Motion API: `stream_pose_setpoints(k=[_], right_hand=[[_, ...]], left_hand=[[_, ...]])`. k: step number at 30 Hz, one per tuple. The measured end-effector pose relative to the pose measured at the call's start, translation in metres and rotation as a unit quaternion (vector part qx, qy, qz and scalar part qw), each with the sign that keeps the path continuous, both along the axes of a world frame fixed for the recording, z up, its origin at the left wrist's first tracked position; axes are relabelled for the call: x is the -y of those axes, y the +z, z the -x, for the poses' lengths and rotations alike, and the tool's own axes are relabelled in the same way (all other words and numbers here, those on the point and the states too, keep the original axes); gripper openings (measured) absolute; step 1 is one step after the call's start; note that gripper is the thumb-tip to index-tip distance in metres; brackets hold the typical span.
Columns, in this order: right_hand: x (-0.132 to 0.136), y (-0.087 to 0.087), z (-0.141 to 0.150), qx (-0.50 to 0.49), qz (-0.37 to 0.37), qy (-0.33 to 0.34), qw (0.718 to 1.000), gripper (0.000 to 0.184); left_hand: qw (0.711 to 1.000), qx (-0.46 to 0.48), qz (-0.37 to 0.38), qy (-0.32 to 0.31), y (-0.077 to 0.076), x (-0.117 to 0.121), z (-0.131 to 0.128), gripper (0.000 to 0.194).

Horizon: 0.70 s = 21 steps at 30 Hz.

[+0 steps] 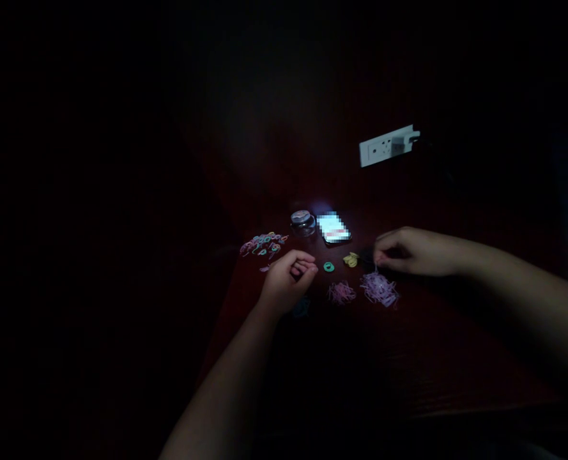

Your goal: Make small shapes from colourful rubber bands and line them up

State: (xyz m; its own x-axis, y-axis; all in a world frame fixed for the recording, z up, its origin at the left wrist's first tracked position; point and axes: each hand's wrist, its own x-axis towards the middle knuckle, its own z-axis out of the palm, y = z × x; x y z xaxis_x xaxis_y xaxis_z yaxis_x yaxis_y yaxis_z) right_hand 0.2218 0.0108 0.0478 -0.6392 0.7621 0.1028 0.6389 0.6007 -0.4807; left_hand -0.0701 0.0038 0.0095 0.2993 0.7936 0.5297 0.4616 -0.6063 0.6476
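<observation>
Over a pile of purple hair ties (380, 289), my right hand (401, 250) is closed in a pinch, and a thin purple hair tie seems to hang from its fingertips. My left hand (291, 278) is curled, thumb tip close to the fingertips; whether something small is between them is too dark to tell. Just right of it lies a green hair tie bundle (328, 267), then a yellow bundle (351, 259). A pinkish-purple pile (342, 292) lies between my hands, nearer to me. Mixed coloured hair ties (264, 244) are spread beyond my left hand.
A lit phone (333, 228) lies on the dark reddish table (437, 345), beside a round lidded jar (303, 222). A dim bluish pile (301, 306) sits in shadow by my left wrist. Behind the table is a white socket panel (384, 148) with a plug in it.
</observation>
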Motion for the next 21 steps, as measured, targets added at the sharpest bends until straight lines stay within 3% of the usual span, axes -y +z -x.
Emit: stream_pose_setpoints(k=[7, 12, 14, 17, 19, 21], right_hand=[[0.007, -0.008, 0.0, 0.0, 0.068, 0.009, 0.998, 0.013], [0.004, -0.014, 0.002, 0.019, 0.072, 0.015, 0.997, 0.014], [0.003, -0.016, 0.002, 0.024, 0.068, 0.01, 0.997, 0.015], [0.002, -0.015, 0.001, 0.027, 0.064, -0.008, 0.998, 0.015], [0.002, -0.014, 0.001, 0.031, 0.066, -0.019, 0.997, 0.015], [0.001, -0.014, 0.001, 0.033, 0.072, -0.021, 0.997, 0.015]], left_hand=[[1.0, 0.009, 0.02, 0.016, -0.005, -0.003, 0.005, 0.013], [0.999, -0.006, 0.003, 0.032, -0.006, -0.009, 0.014, 0.016], [0.997, -0.024, -0.008, 0.076, -0.004, -0.014, 0.026, 0.017], [0.977, -0.065, -0.014, 0.205, -0.003, -0.022, 0.056, 0.019], [0.949, -0.112, 0.012, 0.295, -0.004, -0.027, 0.077, 0.019], [0.923, -0.15, 0.069, 0.347, -0.008, -0.031, 0.095, 0.019]])
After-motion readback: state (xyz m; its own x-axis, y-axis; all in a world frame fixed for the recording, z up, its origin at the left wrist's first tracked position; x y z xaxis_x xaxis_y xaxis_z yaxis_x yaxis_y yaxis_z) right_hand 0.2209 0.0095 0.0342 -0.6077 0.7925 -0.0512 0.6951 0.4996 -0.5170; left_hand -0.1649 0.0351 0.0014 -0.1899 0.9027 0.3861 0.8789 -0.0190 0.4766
